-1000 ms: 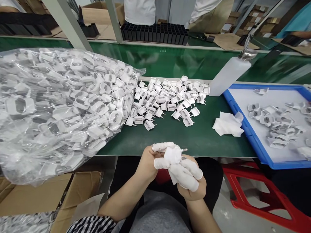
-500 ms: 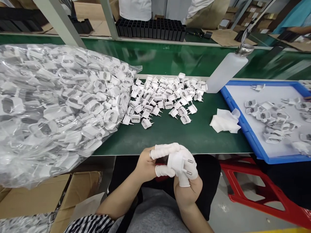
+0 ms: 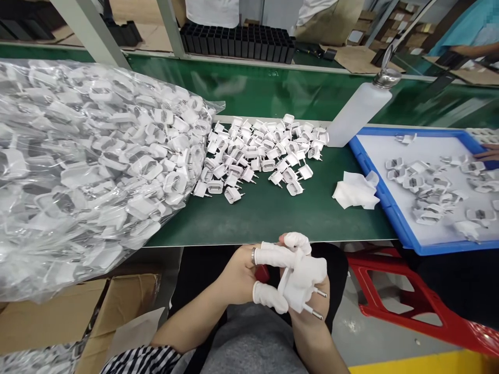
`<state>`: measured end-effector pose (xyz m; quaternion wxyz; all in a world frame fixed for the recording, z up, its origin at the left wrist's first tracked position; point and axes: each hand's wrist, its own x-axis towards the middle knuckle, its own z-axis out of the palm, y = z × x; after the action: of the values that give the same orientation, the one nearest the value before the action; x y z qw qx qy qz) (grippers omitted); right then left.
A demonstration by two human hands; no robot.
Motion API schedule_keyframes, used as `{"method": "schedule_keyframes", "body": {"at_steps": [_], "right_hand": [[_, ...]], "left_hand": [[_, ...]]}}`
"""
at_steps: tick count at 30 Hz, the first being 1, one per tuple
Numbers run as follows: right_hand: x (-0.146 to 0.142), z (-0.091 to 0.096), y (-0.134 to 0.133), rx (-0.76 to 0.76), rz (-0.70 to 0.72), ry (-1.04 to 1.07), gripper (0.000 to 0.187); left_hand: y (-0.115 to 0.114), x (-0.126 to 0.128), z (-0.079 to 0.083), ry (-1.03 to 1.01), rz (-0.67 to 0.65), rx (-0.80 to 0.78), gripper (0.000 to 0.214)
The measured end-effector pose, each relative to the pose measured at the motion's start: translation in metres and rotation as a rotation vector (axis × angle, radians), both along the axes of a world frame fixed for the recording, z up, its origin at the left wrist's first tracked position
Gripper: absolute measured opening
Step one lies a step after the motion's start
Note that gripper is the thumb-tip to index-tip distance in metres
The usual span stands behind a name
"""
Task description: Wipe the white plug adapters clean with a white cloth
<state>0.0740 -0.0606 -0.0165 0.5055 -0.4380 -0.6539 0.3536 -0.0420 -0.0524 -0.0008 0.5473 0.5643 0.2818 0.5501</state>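
Note:
Both hands meet just below the table's front edge, fingertips in white finger cots. My left hand [image 3: 249, 272] pinches a white two-pin plug part [image 3: 298, 288] between forefinger and thumb. My right hand [image 3: 310, 270] closes on the same part from the right, and the two metal pins point down and to the right. A loose pile of the same white plug parts [image 3: 261, 153] lies on the green table [image 3: 273, 213] beyond my hands. At the left a big clear plastic bag [image 3: 89, 161] full of them spills onto the table.
A blue tray [image 3: 374, 179] with several plug parts sits at the right; another person's hand [image 3: 487, 152] reaches into it. A crumpled white wipe [image 3: 354, 191] lies beside it, a white dispenser bottle [image 3: 356, 114] behind. Cardboard boxes [image 3: 58, 311] stand lower left, a red stool [image 3: 409, 306] lower right.
The plug part has been turned in my hands: its pins pointed up and right, now down and right. My hands shifted slightly right and lower in view.

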Motion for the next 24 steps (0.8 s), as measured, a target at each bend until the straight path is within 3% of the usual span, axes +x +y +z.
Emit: {"method": "schedule_keyframes", "body": {"at_steps": [5, 8, 11, 13, 15, 17, 20, 24], "right_hand": [[0.009, 0.024, 0.011, -0.048, 0.131, 0.307, 0.023], [0.010, 0.029, 0.009, -0.078, -0.107, 0.382, 0.019], [0.014, 0.033, 0.002, 0.061, -0.309, 0.162, 0.012], [0.018, 0.042, -0.004, 0.197, -0.266, -0.144, 0.024], [0.018, 0.052, -0.008, 0.237, -0.164, -0.413, 0.034], [0.017, 0.061, -0.009, 0.266, -0.099, -0.558, 0.041], [0.015, 0.063, -0.009, 0.302, -0.035, -0.584, 0.045], [0.019, 0.050, -0.011, 0.295, 0.042, -0.427, 0.051]], "left_hand": [[0.001, 0.002, 0.001, -0.057, -0.046, -0.028, 0.039], [0.000, 0.007, -0.003, -0.165, -0.007, -0.017, 0.040], [0.000, 0.009, -0.007, -0.211, 0.116, -0.013, 0.044], [0.000, 0.008, -0.008, -0.154, 0.225, 0.008, 0.042], [0.000, 0.005, -0.007, -0.061, 0.303, 0.064, 0.040], [0.000, 0.001, -0.007, 0.002, 0.343, 0.131, 0.043], [-0.002, -0.004, -0.007, 0.028, 0.365, 0.167, 0.050], [-0.003, -0.004, -0.010, -0.049, 0.348, 0.095, 0.043]]}}
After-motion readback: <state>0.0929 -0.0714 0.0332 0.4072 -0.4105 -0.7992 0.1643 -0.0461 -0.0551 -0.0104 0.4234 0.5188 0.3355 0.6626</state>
